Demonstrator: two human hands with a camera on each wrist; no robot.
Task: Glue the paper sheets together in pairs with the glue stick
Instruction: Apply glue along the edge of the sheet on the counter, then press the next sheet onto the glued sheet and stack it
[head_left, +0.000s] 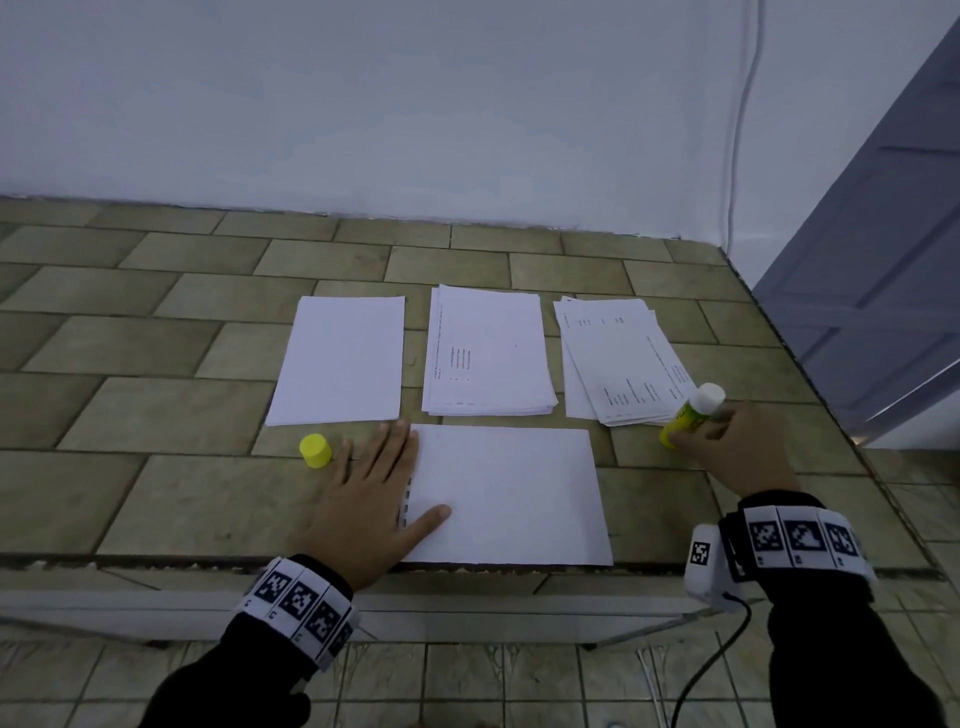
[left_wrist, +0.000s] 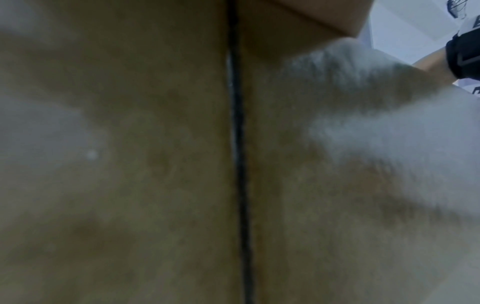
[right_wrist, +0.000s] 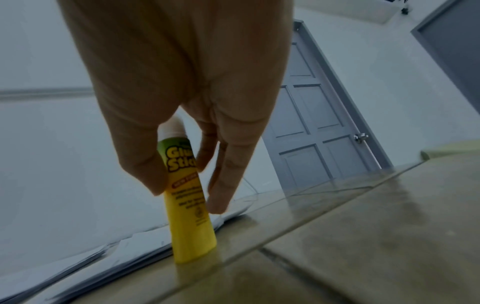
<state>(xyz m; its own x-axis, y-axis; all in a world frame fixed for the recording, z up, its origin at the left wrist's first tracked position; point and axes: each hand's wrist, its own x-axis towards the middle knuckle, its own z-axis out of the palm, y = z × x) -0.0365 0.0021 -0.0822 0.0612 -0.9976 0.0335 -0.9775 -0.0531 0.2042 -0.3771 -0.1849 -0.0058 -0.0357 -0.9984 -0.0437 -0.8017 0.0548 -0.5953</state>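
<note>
My right hand (head_left: 737, 441) pinches the light, rigid glue stick (right_wrist: 187, 197) mid-barrel, uncapped. My left hand (head_left: 374, 499) lies flat on the flimsy sheet (head_left: 514, 493), which likely slides easily.

Tiled table (head_left: 156, 415): three paper stacks (head_left: 488, 353) in a row behind front sheet (head_left: 509, 493); yellow cap (head_left: 315, 451) left of sheet, glue stick (head_left: 691, 415) right.

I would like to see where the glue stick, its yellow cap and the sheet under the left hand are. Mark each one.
glue stick (right_wrist: 191, 203): right wrist view, on the yellow label of the tube.
yellow cap (head_left: 315, 451): head view, on its side wall.
sheet (head_left: 509, 493): head view, on its bare white middle.
</note>
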